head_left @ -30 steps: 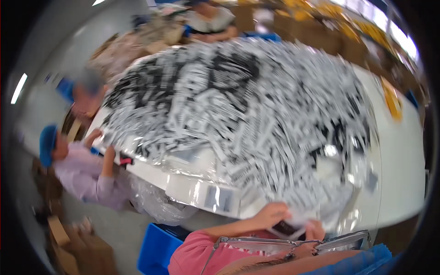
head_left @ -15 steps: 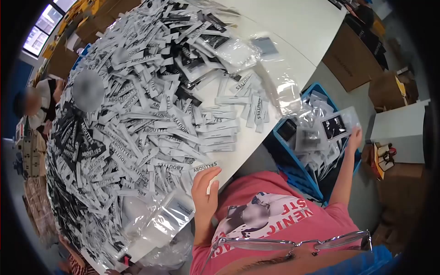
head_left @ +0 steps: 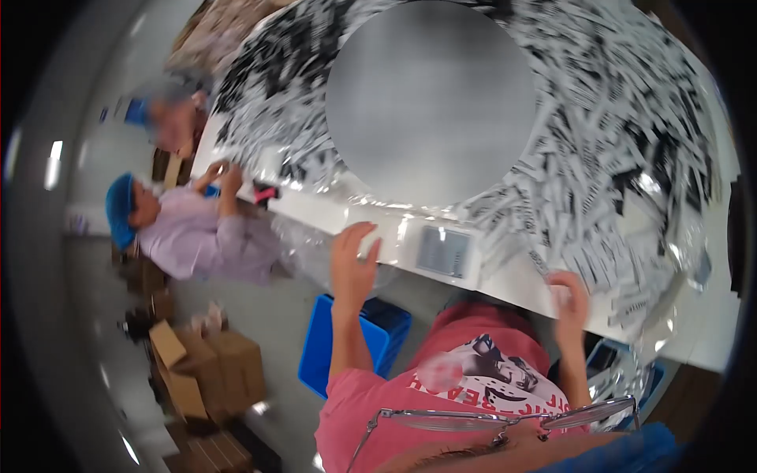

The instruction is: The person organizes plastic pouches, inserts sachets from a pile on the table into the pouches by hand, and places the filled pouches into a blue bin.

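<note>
My left hand (head_left: 352,260) is raised at the table's front edge, left of a clear plastic bag with a grey label (head_left: 443,252). Its fingers are apart from the thumb, and I see nothing held. To the right, my right hand (head_left: 571,303) hovers by the table edge, fingers loosely curled with a gap to the thumb. It is beside loose white stick sachets (head_left: 587,264); blur hides whether it touches one. A large heap of white and black sachets (head_left: 615,118) spreads over the white table (head_left: 512,285).
A blue bin (head_left: 319,347) stands on the floor below my left arm. Another bin with clear pouches (head_left: 619,378) is at my right. A co-worker in a blue cap (head_left: 209,236) works at the left, with another person beyond. Cardboard boxes (head_left: 217,374) stand lower left.
My view has swung left. My right hand has left the blue bin and the clear pouch with a black label, and is now at the table edge. My left hand now hangs near the labelled bag.
</note>
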A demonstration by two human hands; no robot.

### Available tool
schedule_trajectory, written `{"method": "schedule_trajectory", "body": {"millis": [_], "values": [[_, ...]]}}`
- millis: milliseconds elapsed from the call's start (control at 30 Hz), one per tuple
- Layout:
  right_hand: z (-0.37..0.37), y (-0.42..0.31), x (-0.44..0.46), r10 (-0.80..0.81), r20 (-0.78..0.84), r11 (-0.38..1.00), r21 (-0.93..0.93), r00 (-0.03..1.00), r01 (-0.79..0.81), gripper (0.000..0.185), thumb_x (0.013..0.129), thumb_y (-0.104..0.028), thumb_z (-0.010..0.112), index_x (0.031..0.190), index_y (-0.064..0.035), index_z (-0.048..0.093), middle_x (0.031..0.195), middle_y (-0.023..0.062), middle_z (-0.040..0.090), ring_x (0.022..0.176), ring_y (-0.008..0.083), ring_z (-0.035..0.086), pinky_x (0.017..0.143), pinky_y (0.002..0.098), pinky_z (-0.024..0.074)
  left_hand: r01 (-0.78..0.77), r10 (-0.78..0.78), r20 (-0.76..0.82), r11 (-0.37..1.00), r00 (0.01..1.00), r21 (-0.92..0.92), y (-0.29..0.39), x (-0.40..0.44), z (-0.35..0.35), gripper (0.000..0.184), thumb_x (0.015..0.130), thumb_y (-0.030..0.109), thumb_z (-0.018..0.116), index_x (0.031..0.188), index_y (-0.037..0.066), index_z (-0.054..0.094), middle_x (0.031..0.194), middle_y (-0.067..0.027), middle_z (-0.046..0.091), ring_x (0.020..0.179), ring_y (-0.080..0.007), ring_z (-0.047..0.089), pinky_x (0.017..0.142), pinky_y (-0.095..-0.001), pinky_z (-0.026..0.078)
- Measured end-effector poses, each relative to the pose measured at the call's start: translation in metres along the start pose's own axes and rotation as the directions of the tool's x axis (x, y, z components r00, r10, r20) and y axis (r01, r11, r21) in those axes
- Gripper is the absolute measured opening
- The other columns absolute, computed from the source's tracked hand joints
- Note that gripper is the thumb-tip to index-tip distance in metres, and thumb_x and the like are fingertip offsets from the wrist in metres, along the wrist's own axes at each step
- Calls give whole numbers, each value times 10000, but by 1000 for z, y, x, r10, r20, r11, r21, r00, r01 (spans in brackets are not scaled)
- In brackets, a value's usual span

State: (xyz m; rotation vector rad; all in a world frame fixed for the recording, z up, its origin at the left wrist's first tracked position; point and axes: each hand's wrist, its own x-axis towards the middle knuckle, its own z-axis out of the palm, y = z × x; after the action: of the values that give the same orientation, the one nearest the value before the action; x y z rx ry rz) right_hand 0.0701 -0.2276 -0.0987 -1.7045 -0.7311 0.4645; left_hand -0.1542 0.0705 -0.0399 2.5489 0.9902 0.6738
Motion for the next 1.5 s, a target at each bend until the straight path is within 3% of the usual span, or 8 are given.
{"method": "schedule_trajectory", "body": {"millis": [200,500,733,867,1000,1200,1300,1500], "values": [[157,1,39,-371,462,765,-340,806,547,642,721,-276,746,1256,-23,496,1317,223,452,1229,393,414,1030,512,316,408,-458,-185,877,870,-253,-109,-61,35,397,896,187,600,1258,45,525,1241,-146,548,1124,-278,523,960,-368,393],[227,7,44,-324,544,531,-572,774,625,855,654,-449,756,1339,-47,441,1442,283,289,1328,455,274,1043,629,221,527,-518,97,836,850,-154,-146,-8,54,666,900,445,556,1224,-131,474,1153,-327,542,1119,-396,516,973,-415,389],[253,-2,51,-327,629,436,-562,705,703,883,634,-470,764,1346,-59,441,1438,280,297,1335,450,269,1037,633,227,784,-657,434,564,616,-259,-152,-11,30,574,918,399,555,1262,-52,461,1110,-205,553,1042,-298,543,905,-352,432],[246,-18,56,-294,651,517,-507,700,689,851,668,-476,736,1341,-47,442,1404,270,343,1308,443,303,1047,619,219,261,-898,109,7,425,-965,-134,-85,80,568,930,340,567,1345,18,350,1261,-108,452,1063,-200,523,905,-302,435],[242,-17,82,-273,640,639,-437,718,633,688,782,-377,666,1332,-30,441,1358,258,383,1238,426,364,1038,555,254,287,-612,552,-481,566,-828,-51,-120,122,601,889,280,641,1342,29,335,1199,-88,499,1106,-169,515,897,-240,432],[256,1,84,-358,648,544,-441,673,714,654,758,-261,698,1287,30,445,1248,227,452,1167,389,416,954,486,336,152,-788,358,-327,502,-933,-33,-92,151,517,903,291,611,1315,52,412,1232,-97,538,1079,-210,548,915,-345,461],[253,1,70,-308,675,614,-397,670,682,672,745,-247,712,1293,27,438,1216,223,461,1147,381,424,946,482,345,-16,-608,540,-673,582,-740,-44,-107,150,462,931,286,569,1303,41,444,1220,-123,559,1086,-246,568,943,-395,462],[259,5,94,-148,729,799,-309,668,515,670,753,-261,741,1288,24,457,1142,207,521,1058,360,503,915,431,410,-22,-649,551,-657,524,-754,-38,-127,144,443,949,290,534,1291,20,457,1227,-142,565,1119,-267,565,966,-415,460]]}}
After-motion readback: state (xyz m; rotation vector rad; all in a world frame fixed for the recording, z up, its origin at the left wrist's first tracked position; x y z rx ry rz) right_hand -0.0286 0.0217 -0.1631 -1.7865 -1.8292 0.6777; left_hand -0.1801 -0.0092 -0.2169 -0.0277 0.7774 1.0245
